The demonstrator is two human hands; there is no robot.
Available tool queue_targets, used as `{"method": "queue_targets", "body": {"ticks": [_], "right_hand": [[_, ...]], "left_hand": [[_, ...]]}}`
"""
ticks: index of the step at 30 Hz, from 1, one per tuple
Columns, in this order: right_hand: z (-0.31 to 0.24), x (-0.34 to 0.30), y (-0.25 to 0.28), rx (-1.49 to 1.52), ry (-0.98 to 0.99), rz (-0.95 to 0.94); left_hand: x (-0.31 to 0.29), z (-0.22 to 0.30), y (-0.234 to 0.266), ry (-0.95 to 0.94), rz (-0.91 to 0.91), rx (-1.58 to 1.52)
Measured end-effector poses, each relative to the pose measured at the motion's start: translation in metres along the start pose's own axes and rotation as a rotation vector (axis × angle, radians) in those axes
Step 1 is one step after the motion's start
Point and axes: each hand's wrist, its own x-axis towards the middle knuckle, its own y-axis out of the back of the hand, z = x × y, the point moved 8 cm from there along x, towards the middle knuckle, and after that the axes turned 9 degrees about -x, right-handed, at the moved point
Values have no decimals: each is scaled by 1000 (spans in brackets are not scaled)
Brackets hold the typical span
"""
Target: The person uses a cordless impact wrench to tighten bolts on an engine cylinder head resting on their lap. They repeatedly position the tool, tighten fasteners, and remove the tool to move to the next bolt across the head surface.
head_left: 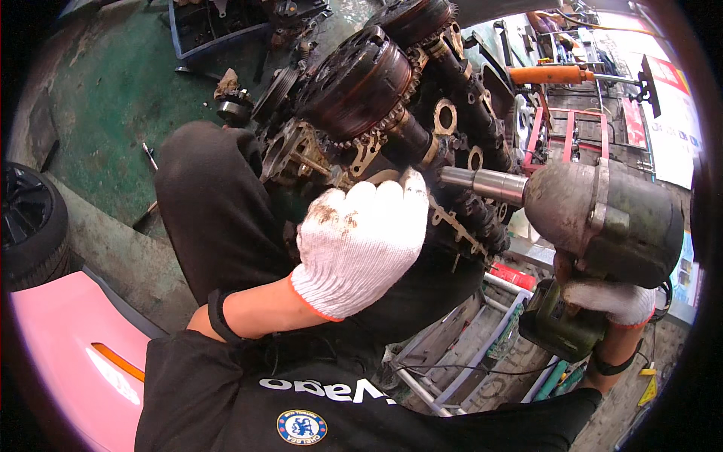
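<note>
The engine (407,137) sits before the knees, its top cut off by the upper edge and its lower side lost in shadow. The wrench (602,215) lies level to its right. A pink panel (79,339) runs out past the dark rim. The gloved left hand (363,245) curls at the engine, fingertips hidden; whether it pinches anything, I cannot tell. The gloved right hand (614,300) wraps the wrench's grip, fingers partly covered. The socket's (493,184) far tip is hard to make out against the engine.
</note>
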Motion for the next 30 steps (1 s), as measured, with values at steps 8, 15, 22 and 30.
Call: {"method": "queue_targets", "body": {"ticks": [8,15,22,30], "right_hand": [[-1,4,3,-120,-10,-2],[-5,5,13,-310,18,32],[6,4,11,-394,177,-30],[-2,12,2,-74,111,-75]], "left_hand": [[0,1,0,-4,-16,-17],[0,2,1,-12,-11,-5],[-1,2,0,25,-15,-14],[1,0,-1,69,-39,-10]]}}
